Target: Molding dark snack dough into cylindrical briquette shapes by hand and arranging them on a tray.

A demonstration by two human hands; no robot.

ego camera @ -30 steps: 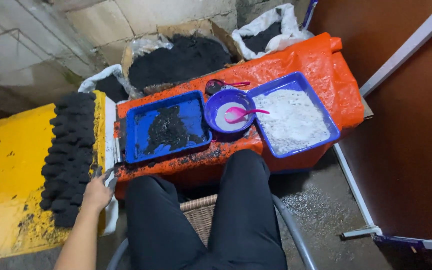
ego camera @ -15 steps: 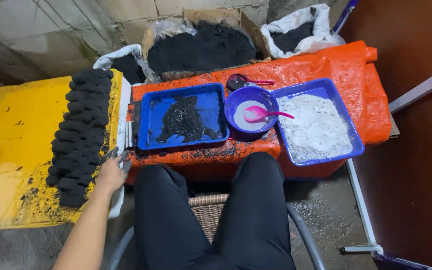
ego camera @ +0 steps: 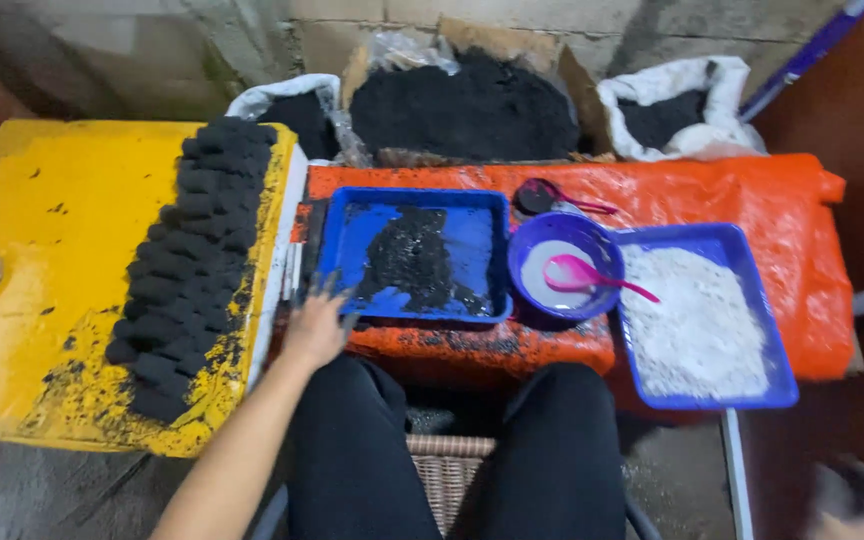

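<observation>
My left hand (ego camera: 317, 325) reaches forward with blackened fingers spread. It holds nothing and sits at the near left corner of a blue tray (ego camera: 422, 196) smeared with black paste (ego camera: 407, 260). Left of the hand, rows of black pressed lumps (ego camera: 187, 265) lie on a yellow board (ego camera: 42, 250). My right hand (ego camera: 852, 500) shows only as a blur at the bottom right corner, with its fingers unclear.
An orange-covered table (ego camera: 752, 195) carries a purple bowl (ego camera: 527, 285) with a pink spoon (ego camera: 582, 275), a blue tray of white powder (ego camera: 702, 320) and a dark scoop (ego camera: 542, 195). Sacks and a box of black powder (ego camera: 472, 105) stand behind. My black-trousered legs (ego camera: 552, 450) rest on a wicker seat.
My left hand has moved right from the edge of the yellow board to the corner of the blue tray. The view has shifted, and my right hand now shows at the bottom right.
</observation>
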